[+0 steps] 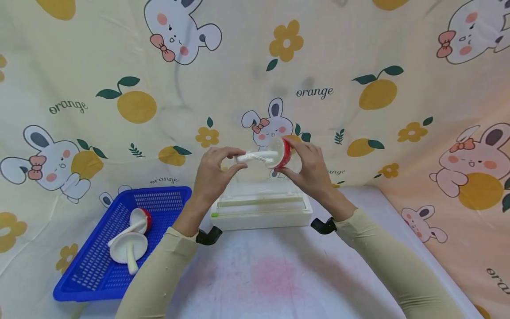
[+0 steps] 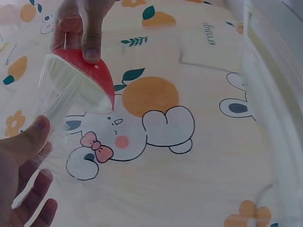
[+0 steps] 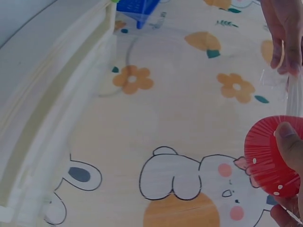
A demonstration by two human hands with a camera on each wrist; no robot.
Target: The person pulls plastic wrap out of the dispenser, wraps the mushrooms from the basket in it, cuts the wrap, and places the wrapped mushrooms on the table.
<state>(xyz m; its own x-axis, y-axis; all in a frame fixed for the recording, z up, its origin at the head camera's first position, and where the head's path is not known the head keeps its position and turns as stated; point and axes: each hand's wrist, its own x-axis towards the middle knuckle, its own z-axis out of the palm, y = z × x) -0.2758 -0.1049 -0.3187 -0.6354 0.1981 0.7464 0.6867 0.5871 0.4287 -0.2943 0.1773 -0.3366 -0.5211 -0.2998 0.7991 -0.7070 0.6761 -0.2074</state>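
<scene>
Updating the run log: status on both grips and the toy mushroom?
Left grip pinches stem; right grip holds red cap. Toy mushroom in clear film, off the table. Nothing visibly in the way.

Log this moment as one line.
left hand: pinches stem of red-capped, white-stemmed mushroom-shaped object | right hand: holds its cap | thin clear film: around stem | blue perforated plastic basket: two similar objects inside
</scene>
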